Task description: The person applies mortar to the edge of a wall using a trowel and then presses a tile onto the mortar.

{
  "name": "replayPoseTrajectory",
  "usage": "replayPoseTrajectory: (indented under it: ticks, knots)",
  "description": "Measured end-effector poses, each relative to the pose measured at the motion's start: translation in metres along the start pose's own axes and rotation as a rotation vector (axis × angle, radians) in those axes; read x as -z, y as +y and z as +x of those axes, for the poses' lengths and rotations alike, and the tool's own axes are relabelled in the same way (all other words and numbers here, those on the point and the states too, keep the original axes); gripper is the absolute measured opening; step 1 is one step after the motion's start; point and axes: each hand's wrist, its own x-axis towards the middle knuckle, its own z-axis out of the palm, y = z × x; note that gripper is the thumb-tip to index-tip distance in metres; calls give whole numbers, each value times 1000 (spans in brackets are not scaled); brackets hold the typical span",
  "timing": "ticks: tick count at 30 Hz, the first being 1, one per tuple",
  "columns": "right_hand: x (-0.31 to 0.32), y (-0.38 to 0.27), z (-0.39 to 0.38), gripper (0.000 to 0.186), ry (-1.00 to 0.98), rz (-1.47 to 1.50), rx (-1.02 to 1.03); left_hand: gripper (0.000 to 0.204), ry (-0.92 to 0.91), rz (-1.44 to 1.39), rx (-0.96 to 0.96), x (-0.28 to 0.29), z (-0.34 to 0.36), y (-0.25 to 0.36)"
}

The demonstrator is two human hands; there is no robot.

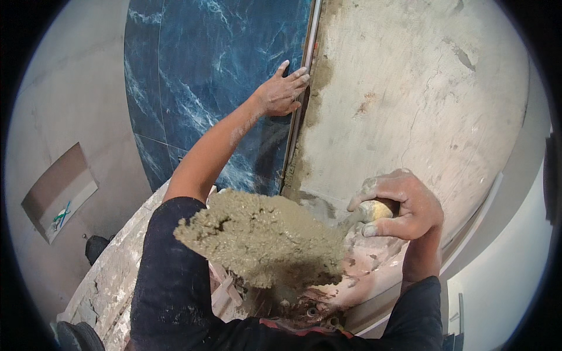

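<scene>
Your right hand (407, 205) is clenched around the yellowish handle (380, 209) of what appears to be a trowel (353, 218), its blade buried under mortar (266, 237): wet, lumpy, grey-tan, heaped lower centre. Your left hand (284, 90), fingers spread, gripping nothing, rests on white-veined blue tile (216, 52) beside the edge strip (313, 29).

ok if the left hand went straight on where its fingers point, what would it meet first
Likely the metal strip, which the left hand seems to touch, though depth is unclear; past that lies the bare wall.
</scene>
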Motion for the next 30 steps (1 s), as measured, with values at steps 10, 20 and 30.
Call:
replayPoseTrajectory:
  ticks: [10,20,30]
  knots:
    - [1,5,22,43,36,-93,-102,47,119,-8,128,7,16,10]
    - [21,6,40,46,-6,-13,59,54,89,-7,168,4,17,4]
    - [59,151,128,29,416,920,16,62,92,36,131,2,18,4]
